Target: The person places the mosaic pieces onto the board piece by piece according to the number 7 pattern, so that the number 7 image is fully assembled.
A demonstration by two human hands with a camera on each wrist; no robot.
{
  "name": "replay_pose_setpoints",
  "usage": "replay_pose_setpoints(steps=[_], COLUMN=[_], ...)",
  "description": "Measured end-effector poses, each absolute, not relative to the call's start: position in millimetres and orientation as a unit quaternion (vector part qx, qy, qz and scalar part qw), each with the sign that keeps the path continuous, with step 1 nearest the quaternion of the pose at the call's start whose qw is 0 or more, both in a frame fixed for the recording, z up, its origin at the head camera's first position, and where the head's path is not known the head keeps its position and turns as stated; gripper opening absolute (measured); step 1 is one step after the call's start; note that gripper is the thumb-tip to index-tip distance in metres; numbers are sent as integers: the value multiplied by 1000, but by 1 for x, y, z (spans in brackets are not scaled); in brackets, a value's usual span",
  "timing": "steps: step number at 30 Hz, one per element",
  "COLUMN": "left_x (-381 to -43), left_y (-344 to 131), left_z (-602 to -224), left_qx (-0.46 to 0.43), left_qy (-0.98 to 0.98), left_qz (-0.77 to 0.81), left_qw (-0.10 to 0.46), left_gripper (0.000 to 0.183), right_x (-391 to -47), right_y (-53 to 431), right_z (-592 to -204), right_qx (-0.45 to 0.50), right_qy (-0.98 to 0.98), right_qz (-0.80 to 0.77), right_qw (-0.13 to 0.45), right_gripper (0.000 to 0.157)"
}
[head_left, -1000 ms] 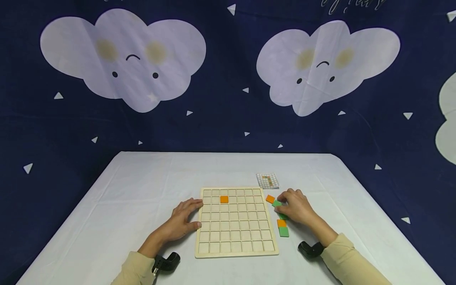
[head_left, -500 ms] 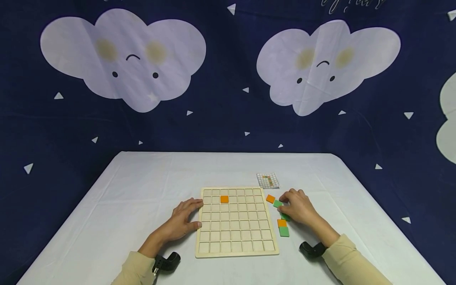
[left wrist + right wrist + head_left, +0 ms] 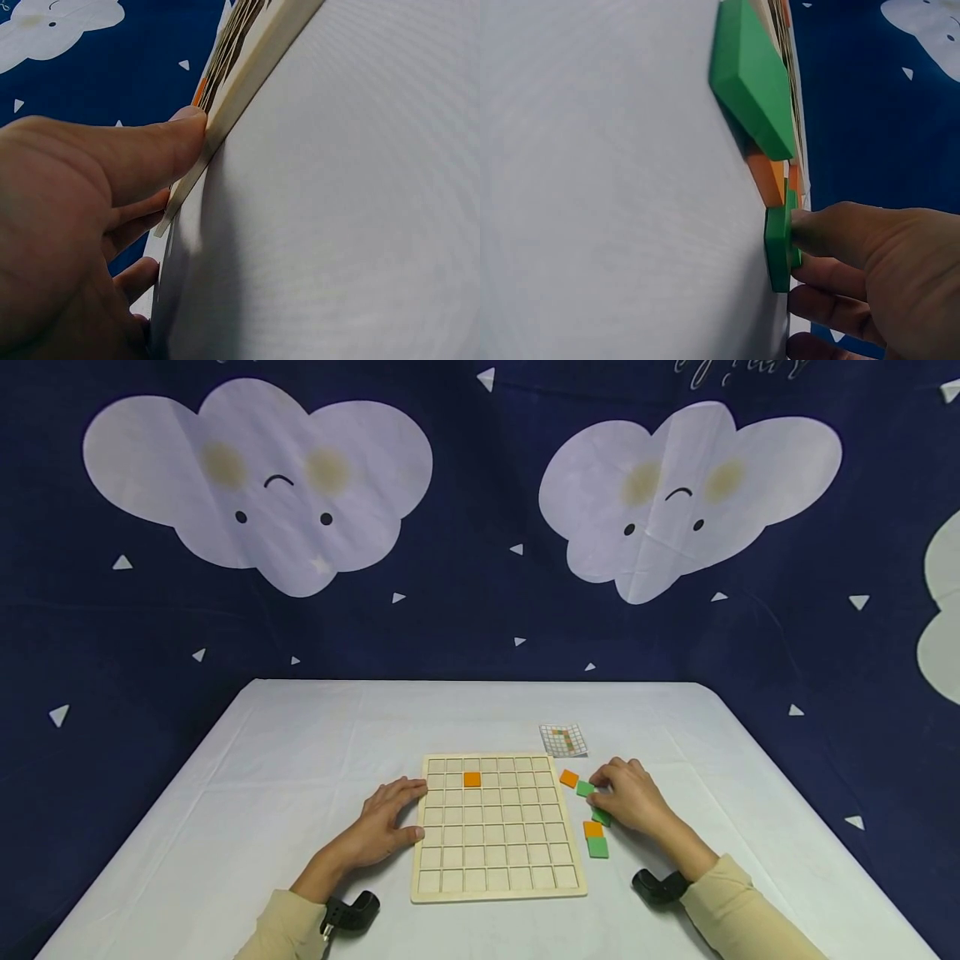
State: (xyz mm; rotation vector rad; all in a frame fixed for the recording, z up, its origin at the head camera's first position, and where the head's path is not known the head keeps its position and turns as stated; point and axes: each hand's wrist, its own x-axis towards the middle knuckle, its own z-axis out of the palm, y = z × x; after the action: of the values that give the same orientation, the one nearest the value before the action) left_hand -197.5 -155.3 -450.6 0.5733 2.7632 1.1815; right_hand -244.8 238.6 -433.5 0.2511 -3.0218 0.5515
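Observation:
A pale wooden grid board [image 3: 495, 835] lies flat, one orange tile [image 3: 472, 779] in its second row. My left hand [image 3: 386, 827] rests against its left edge, fingers extended, with the thumb touching the side in the left wrist view. Right of the board my right hand [image 3: 630, 795] bends its fingers low among loose tiles. A green tile [image 3: 585, 788] lies at its fingertips and another green tile [image 3: 601, 817] is below the thumb. In the right wrist view the thumb overlaps a green tile [image 3: 778, 251]; whether anything is pinched is hidden.
A small printed grid card [image 3: 564, 741] lies beyond the board's upper right corner. One orange tile [image 3: 569, 778] lies near that corner; another orange tile [image 3: 592, 830] and a green tile [image 3: 597, 847] lie closer to me. White cloth covers the table [image 3: 315, 727].
My right hand has shifted slightly right, and the green tiles by its fingers have slid slightly right, showing more of themselves. My left hand and the board stay in place.

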Motion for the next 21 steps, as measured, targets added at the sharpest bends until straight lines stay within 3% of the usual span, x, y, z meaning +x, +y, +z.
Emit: replay_pose_setpoints(steps=[21], left_x=[-197], left_y=[-156], left_z=[-450], left_qx=[194], left_qy=[901], left_qz=[387], left_qw=[42], left_gripper=[60], right_x=[-237], right_y=[225], right_z=[-420], right_qx=[117], right_qy=[-969], right_qz=[206], right_qw=[63], right_gripper=[22])
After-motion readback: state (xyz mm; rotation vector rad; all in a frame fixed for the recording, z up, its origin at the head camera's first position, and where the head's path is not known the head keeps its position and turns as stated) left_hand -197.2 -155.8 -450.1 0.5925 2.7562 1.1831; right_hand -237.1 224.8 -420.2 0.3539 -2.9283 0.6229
